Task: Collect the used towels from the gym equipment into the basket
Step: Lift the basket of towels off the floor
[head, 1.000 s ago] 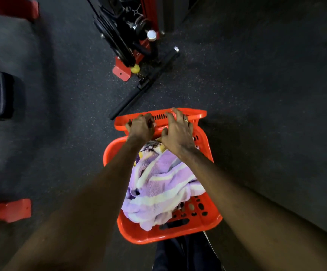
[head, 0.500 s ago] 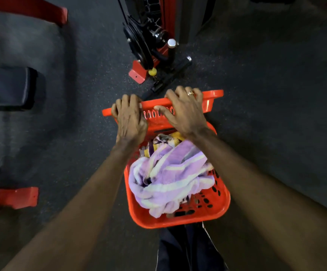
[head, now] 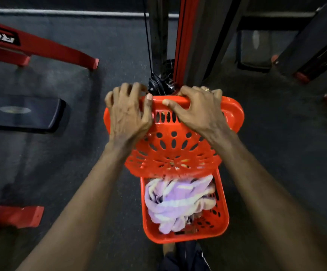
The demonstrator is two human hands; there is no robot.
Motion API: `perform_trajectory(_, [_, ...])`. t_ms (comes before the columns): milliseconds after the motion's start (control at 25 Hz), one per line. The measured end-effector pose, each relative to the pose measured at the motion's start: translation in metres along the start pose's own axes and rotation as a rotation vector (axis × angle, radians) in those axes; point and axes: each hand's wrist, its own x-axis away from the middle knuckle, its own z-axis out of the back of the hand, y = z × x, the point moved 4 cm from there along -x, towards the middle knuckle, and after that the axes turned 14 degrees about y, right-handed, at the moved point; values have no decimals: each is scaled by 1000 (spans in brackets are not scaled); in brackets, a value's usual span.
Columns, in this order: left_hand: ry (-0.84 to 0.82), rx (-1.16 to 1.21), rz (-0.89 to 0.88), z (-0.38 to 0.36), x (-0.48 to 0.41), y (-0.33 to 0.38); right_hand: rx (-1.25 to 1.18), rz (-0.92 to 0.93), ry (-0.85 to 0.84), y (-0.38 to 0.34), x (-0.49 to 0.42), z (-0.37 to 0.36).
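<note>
An orange plastic basket (head: pixel 224 212) sits on the dark floor right in front of me. A purple and white striped towel (head: pixel 176 204) lies bunched inside it. The basket's perforated orange lid (head: pixel 174 151) is tilted up over the far half of the basket. My left hand (head: pixel 128 116) grips the lid's far edge at its left corner. My right hand (head: pixel 197 110), with a ring on one finger, grips the same edge further right. The far part of the basket is hidden under the lid.
A red and black cable machine upright (head: pixel 180 45) rises just beyond the lid. A black bench pad (head: pixel 21 114) lies to the left, with red frame legs (head: pixel 60 53) behind it and a red foot (head: pixel 15 216) at lower left. Dark machines stand at the right.
Both hands have swung the lid from lying open beyond the basket up and back over its far half. The view has tilted up toward the machine.
</note>
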Motion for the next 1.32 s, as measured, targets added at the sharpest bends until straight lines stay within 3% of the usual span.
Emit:
perform_trajectory(80, [14,22,248,7,-5,-40,17,-24,-51,0,-15,18])
perform_trajectory(120, [-9,153,478,6,1,-65,19,-53,-71,5,-18,23])
perform_trajectory(200, [-133,709,1074,-8,36,-91,-1,-143,-128,22,-15,20])
perform_trajectory(240, [-205,904,1272,-16,61,-92,-15,-193,-169,32,-7,12])
perform_trajectory(320, [-271,1023,1451,-37,119,-92,-12,-256,-249,49,18,-19])
perform_trajectory(440, [-219,850,1563,-66,196,-115,43,-210,-287,58,72,-67])
perform_trajectory(560, [-206,414,1563,-74,234,-137,128,-225,4,74,121,-69])
perform_trajectory(680, [-221,339,1630,-81,256,-151,91,-622,195,115,175,-49])
perform_trajectory(800, [-270,318,1666,-103,282,-173,-109,-1162,1,135,231,-52])
perform_trajectory(880, [-341,323,1675,-95,273,-150,-190,-1323,-122,140,254,-58])
perform_trajectory(1000, [-372,440,1706,-106,280,-129,-240,-1311,-121,167,264,-77])
perform_trajectory(1080, [-423,526,1725,-151,330,-154,-218,-1262,-127,191,264,-103])
perform_trajectory(1200, [-481,635,1681,-207,404,-198,-173,-1188,-306,216,262,-148])
perform_trajectory(1320, [-609,698,1640,-204,408,-177,-142,-1106,-491,224,264,-171])
